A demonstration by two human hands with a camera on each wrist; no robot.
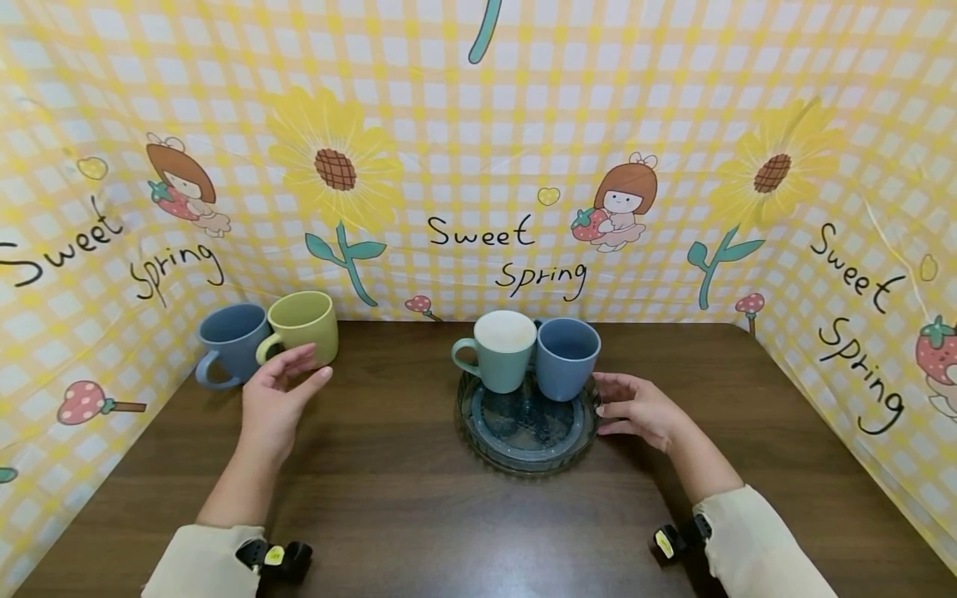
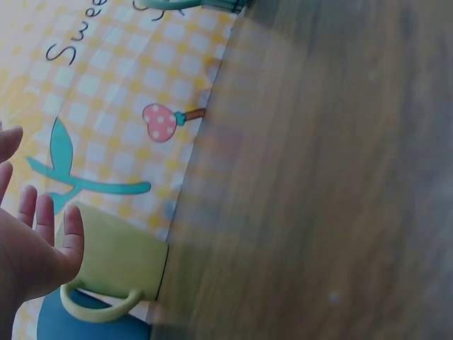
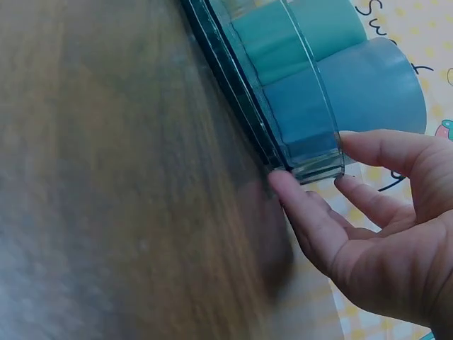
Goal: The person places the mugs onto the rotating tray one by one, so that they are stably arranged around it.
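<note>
In the head view, a clear dark-tinted glass dish [image 1: 527, 453] lies on the table, right of the middle. Within it stand a light green mug [image 1: 501, 365], pale inside at the top, and a blue mug [image 1: 566, 365], side by side at its back. My right hand [image 1: 639, 411] grips the dish's right edge; in the right wrist view, its fingertips [image 3: 284, 185] meet the glass at base and rim. At the left, my left hand [image 1: 277, 403] has loose, spread fingers beside a yellow-green mug [image 1: 317, 320]. Whether it touches that mug cannot be told. Behind stands another blue mug [image 1: 228, 332].
A yellow checked cloth [image 1: 478, 166] with printed flowers and lettering hangs behind the brown wooden table [image 1: 389, 498] and along both sides. The two left mugs stand close together near the back left edge, their handles toward me.
</note>
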